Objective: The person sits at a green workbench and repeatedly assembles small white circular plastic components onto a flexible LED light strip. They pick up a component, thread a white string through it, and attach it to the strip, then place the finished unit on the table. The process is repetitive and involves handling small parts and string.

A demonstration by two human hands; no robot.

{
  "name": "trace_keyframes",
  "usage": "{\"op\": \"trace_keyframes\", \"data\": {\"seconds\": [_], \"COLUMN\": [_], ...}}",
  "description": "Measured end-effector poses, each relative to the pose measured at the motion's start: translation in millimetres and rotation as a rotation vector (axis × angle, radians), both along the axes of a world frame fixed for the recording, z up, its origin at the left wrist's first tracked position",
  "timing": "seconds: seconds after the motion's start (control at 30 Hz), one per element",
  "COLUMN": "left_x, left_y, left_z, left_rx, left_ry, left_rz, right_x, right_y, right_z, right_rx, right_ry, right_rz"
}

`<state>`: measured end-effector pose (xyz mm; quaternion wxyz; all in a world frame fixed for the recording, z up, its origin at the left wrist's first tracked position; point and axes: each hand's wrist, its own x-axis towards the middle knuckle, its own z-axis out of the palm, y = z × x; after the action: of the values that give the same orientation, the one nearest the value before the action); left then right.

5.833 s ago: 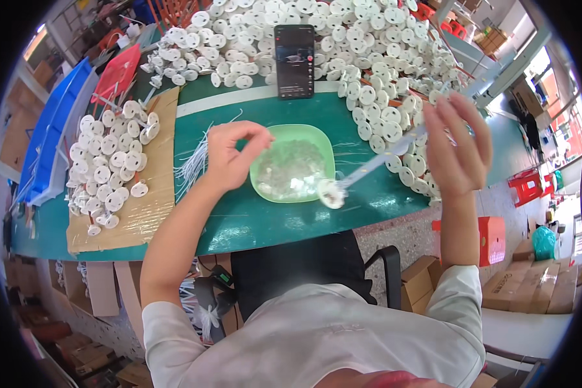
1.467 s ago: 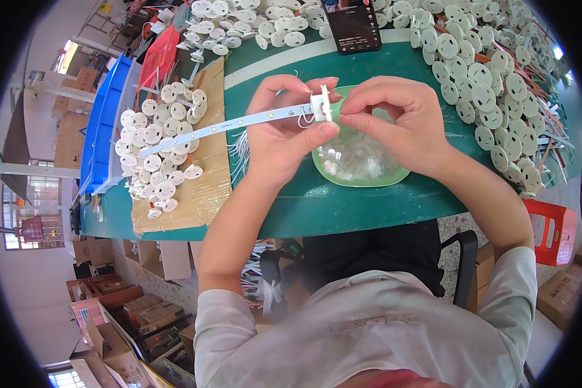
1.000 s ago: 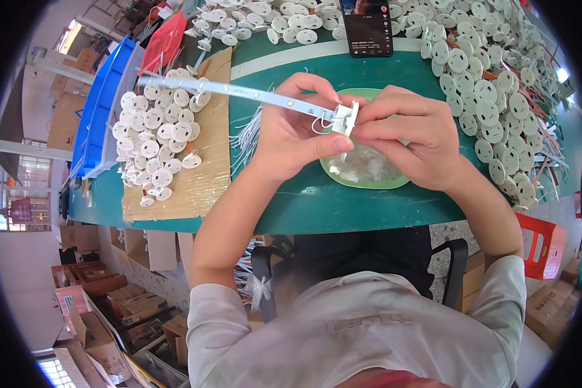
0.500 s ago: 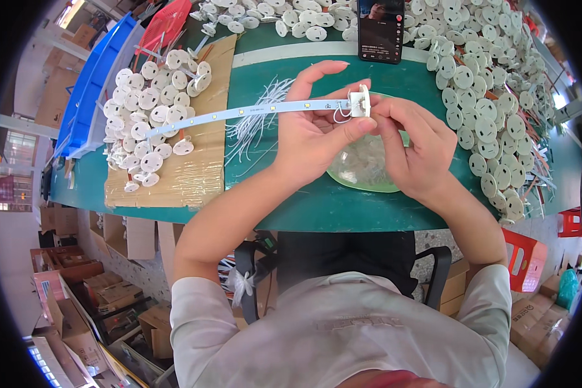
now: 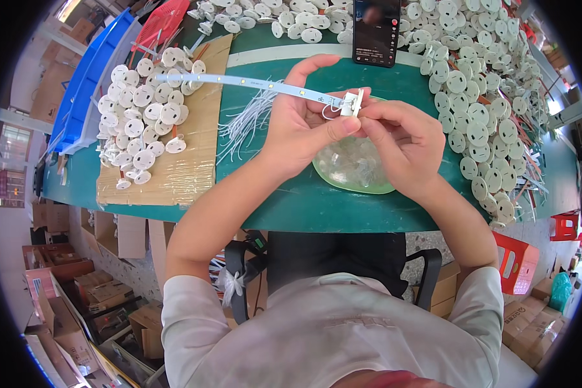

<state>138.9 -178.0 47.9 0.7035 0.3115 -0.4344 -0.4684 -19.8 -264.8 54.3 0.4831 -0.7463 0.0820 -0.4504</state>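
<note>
Both hands grip one piece above the green tray [image 5: 375, 187]: left hand [image 5: 301, 126] holds the strip [image 5: 252, 82], right hand [image 5: 401, 139] pinches the white connector [image 5: 350, 103] at its end; many finished discs [image 5: 142, 123] lie aside, fitting seems unfinished

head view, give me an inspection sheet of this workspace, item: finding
surface: green table, a cardboard sheet on its left part
job's things: thin LED strip ending in a small white connector, held over a clear green-rimmed dish
clutter: white round discs on the cardboard and heaped at the right; phone propped at the far edge; blue bin and red basket far left
hands: left hand and right hand pinch the connector together
cables: bundle of thin white wires beside the left hand
surroundings: cardboard boxes on the floor, chair arms below the table
</note>
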Motion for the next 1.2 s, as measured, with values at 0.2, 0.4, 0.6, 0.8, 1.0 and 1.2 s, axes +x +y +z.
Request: {"op": "trace_keyframes", "data": {"seconds": [0.2,0.4,0.6,0.8,1.0,1.2], "left_x": [1.5,6.9,-4.6,-6.6,6.9,9.7], "left_y": [-0.1,-0.4,-2.3,-6.3,-5.4,-1.3], "left_z": [-2.1,-2.5,-3.7,-4.0,2.7,14.4], "left_rx": [0.019,0.040,0.054,0.018,0.158,0.219], "left_ry": [-0.011,0.013,-0.018,-0.074,-0.329,-0.605], "left_rz": [-0.041,-0.099,-0.004,0.117,0.323,0.387], "right_x": [-3.6,-4.3,-6.0,-0.4,-1.8,-0.7], "right_y": [-5.6,-7.1,-4.9,-9.3,-16.7,-21.3], "right_z": [1.2,5.3,2.0,-2.5,-0.1,0.0], "right_rx": [-0.091,-0.124,-0.265,-0.282,-0.344,-0.490], "right_ry": [0.074,0.074,0.107,0.096,0.049,-0.011], "right_rz": [-0.012,0.017,-0.114,-0.166,-0.187,-0.142]}}
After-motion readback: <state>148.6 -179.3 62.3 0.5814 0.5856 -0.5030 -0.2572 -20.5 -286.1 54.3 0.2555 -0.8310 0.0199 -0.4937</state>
